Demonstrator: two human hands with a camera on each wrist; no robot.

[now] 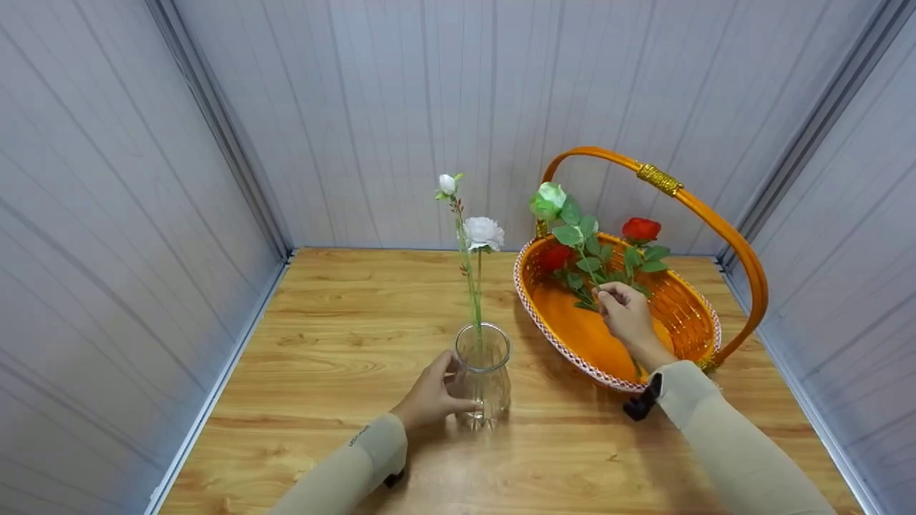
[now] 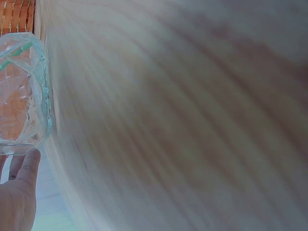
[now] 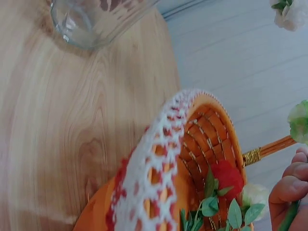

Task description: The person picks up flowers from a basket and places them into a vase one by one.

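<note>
My left hand (image 1: pixel 428 395) holds the side of a clear glass vase (image 1: pixel 495 390), its thumb across the front. In the left wrist view, fingertips touch the ribbed glass vase (image 2: pixel 41 106). A white flower (image 1: pixel 483 233) and a thin stem with a white bud (image 1: pixel 447 184) stand in the vase. Over the orange basket (image 1: pixel 572 350), my right hand (image 1: pixel 630 315) pinches the stem of a pale green rose (image 1: pixel 549 200). That rose (image 3: pixel 299 122) also shows at the edge of the right wrist view, beside the right hand (image 3: pixel 291 190).
Inside the basket lie a red rose (image 1: pixel 641 229), another red rose (image 1: pixel 555 256) and green leaves. An arched orange handle (image 1: pixel 744 265) rises over the basket, right of the vase. Pale panelled walls (image 1: pixel 401 129) enclose the wooden table (image 1: pixel 343 336).
</note>
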